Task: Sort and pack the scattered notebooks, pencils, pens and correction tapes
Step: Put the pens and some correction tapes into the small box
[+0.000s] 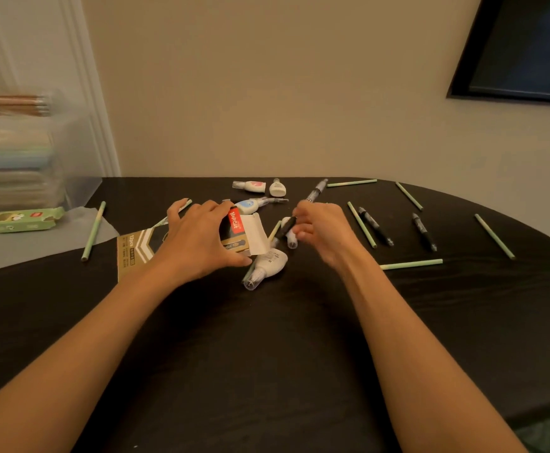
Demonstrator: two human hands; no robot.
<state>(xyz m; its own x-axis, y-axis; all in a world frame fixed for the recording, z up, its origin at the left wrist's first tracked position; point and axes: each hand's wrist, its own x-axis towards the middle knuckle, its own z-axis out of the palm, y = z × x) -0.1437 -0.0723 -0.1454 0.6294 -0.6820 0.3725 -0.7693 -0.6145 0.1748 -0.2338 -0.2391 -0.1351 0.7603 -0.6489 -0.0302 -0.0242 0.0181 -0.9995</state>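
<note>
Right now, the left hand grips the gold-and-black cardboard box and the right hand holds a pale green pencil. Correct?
No: the head view shows the right hand holding a slim black pen, not a pencil. The left hand does grip the gold-and-black cardboard box.

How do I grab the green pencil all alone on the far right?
Pinch the green pencil at its middle from above, across the thin shaft. It lies flat on the table, long and slim, with nothing touching it.

left hand (198,240) clasping, right hand (319,230) blurred, maybe pinching
</note>
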